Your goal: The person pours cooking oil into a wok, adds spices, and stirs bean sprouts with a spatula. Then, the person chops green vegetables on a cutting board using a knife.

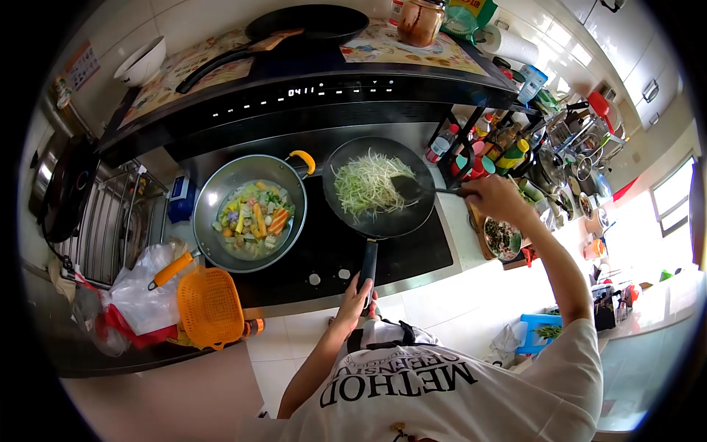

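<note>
My left hand (356,300) is closed around the black handle (370,265) of a dark frying pan (346,215) on the right side of the cooktop. Pale green and white shreds (372,184) lie heaped in that pan. My right hand (492,197), at the pan's right, grips a dark spatula (423,190), whose blade touches the right edge of the heap. Left of the pan, a larger wok (210,239) with yellow handles holds chopped vegetables (254,221) in liquid.
An orange basket (210,308) and plastic bags (147,291) are at the left front. Bottles (513,155) and a bowl of chopped food (502,239) stand to the right. Above the cooktop, another black pan (313,23) rests on the shelf, near a jar (421,22).
</note>
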Motion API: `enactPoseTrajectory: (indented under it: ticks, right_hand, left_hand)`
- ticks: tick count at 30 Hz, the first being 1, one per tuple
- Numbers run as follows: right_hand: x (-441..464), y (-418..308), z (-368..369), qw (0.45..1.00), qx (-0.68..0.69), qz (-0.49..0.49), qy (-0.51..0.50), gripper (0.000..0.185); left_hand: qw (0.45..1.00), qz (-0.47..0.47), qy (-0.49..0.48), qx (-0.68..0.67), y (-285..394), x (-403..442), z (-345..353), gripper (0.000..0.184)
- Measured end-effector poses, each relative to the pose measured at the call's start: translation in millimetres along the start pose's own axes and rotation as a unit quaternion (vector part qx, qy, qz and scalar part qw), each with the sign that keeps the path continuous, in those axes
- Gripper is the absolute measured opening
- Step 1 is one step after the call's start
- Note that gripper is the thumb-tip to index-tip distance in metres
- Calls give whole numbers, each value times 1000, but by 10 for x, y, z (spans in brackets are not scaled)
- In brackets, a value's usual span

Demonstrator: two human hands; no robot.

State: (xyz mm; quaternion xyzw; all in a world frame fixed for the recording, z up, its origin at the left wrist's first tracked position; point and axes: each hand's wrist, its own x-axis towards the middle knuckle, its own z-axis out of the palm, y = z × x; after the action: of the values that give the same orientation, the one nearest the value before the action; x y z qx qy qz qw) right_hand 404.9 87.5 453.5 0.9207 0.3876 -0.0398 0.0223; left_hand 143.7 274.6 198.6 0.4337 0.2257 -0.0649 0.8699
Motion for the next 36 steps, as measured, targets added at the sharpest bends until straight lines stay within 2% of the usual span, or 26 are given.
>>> enactPoseTrajectory:
  ticks: [2,3,6,9,10,13,14,17,18,22,26,30,33,36]
  right_hand:
    - [230,367,75,1000,18,-2,18,21]
    - [379,546,164,999,27,-4,28,22]
    - [967,906,413,990,88,62,-94,26]
    - [1314,791,524,945,213,138,-204,35]
    - [1385,805,629,940,254,124,-191,38]
    - [1516,761,856,952,266,-14,-152,39]
    - [1529,746,927,966,235,-63,-86,29]
    - [1263,513,757,984,52,-163,43,27]
    - [1103,358,564,990,-14,-138,19,25]
    - [565,144,232,973,-144,-179,39,26]
    - [306,144,-132,969,-187,-163,0,28]
    - [734,628,-98,989,-74,-123,21,26]
    - [1331,999,317,991,-61,-111,40,30]
    - [1897,958,514,992,58,-94,-69,32]
  left_hand:
    - [999,31,3,3,-80,38,-11,42]
    - [1000,18,-11,-8,-60,15,-9,42]
    - [999,-17,-23,-20,61,-56,-8,40]
    - [999,-47,-15,-20,173,-108,9,40]
    - [999,-47,-16,-21,177,-111,4,40]
    - [999,-36,-18,-13,171,-115,-11,40]
    - [999,-38,-14,-20,169,-129,-9,39]
    - [999,-45,1,-17,192,-138,11,37]
    - [999,-46,1,-18,178,-133,-2,37]
    - [999,-44,1,-24,186,-141,18,38]
    - [999,-47,4,-19,206,-148,31,39]
    - [998,-51,7,-22,243,-152,53,40]
    - [999,-45,7,-13,241,-162,56,39]
    - [999,-40,7,-3,214,-155,47,36]
